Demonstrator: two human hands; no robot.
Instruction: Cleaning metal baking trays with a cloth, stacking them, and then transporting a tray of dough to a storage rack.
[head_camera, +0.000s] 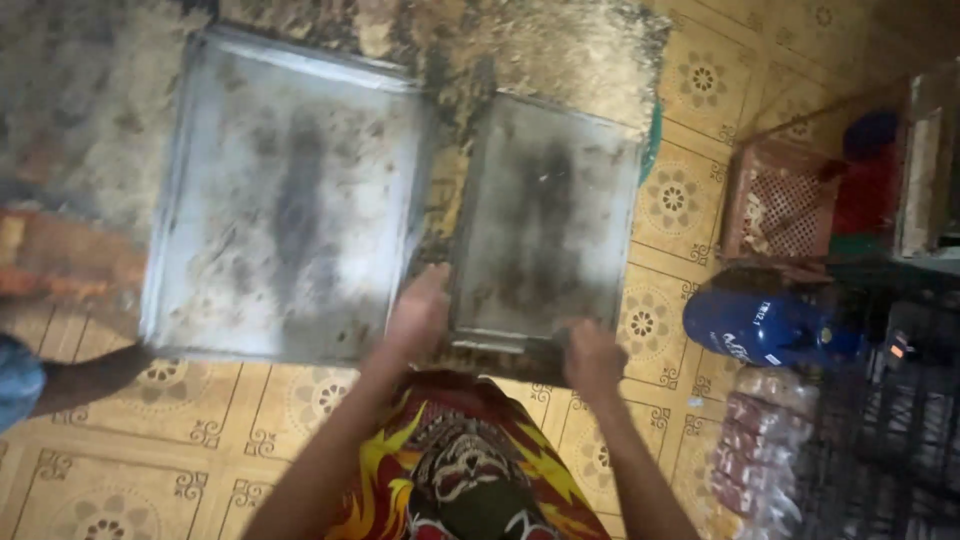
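Note:
Two worn, stained metal baking trays lie side by side on a grimy surface. The large tray (285, 195) is on the left, the smaller tray (545, 215) on the right. My left hand (418, 312) grips the near left corner of the smaller tray, in the gap between the two trays. At the same tray's near right corner, my right hand (592, 362) is closed over its front edge. The picture is blurred, so finger detail is unclear.
A patterned yellow tiled floor (150, 450) lies below. A brown perforated plastic crate (785, 205) and a blue helmet (765, 325) are at the right, with wrapped packets (755, 440) and a dark wire rack (890, 430). Another person's arm (70, 380) reaches in at the left.

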